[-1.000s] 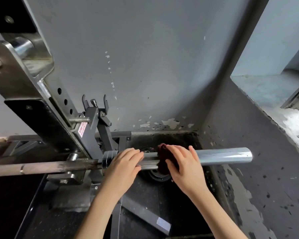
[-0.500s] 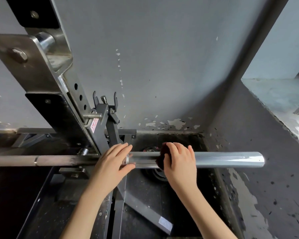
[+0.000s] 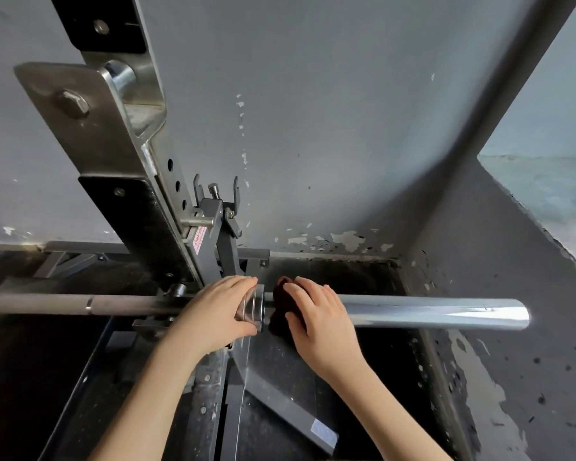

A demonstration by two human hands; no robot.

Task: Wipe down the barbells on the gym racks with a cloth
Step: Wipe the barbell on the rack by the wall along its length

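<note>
Finding one: the left hand (image 3: 217, 311) is gripping the long steel barbell (image 3: 429, 315) at its ribbed collar, fingers curling closely round it.

Finding two: immediately right of that grip, the right hand (image 3: 323, 319) is pressing a dark maroon cloth (image 3: 277, 302) onto the inner end of the polished chrome sleeve. The fingers are wrapping over cloth and bar together, and the thumb is lying across the cloth's front. The cloth is sitting bunched between the two hands, touching the collar.

Finding three: outward from the right hand's hold, the bare sleeve is running level to its rounded end, well apart from the fingers. Leftward from the left hand's hold, the duller grey shaft is passing out of view.

Finding four: directly behind the left hand's hold, a perforated grey steel rack upright (image 3: 113, 144) is rising. A dark hook bracket (image 3: 213, 234) with a red-lettered label is sitting just above the knuckles. A grey wall (image 3: 313, 128) with flaking paint is standing behind both hands.
</note>
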